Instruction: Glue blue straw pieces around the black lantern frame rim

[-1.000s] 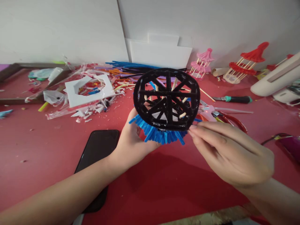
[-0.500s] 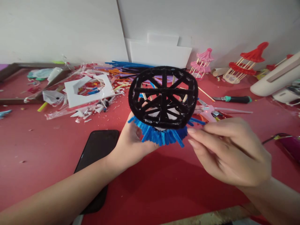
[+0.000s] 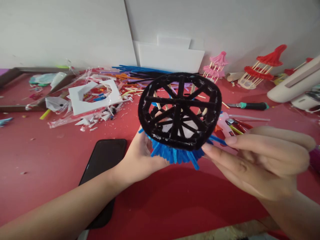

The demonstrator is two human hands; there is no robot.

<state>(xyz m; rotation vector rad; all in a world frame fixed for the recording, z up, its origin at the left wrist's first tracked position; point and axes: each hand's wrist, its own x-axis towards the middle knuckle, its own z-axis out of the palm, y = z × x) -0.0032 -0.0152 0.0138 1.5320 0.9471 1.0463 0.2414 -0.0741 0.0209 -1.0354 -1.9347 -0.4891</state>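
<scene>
Craft model (image 3: 178, 100), with black spokes and a blue fringe (image 3: 175, 156), is held up over the red table (image 3: 180, 203). The left hand (image 3: 141, 160) grips it from its left side. The right hand (image 3: 262, 160) has curled fingers near its right edge, beside a blue strip (image 3: 217, 139); whether they pinch anything cannot be told. A phone (image 3: 107, 151) lies beneath the left forearm (image 3: 82, 196).

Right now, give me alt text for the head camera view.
The left hand holds a black, spoked craft piece with blue fringe, the right hand at its lower right edge. A phone, scraps, a pink model and a red model sit on the red table.
</scene>
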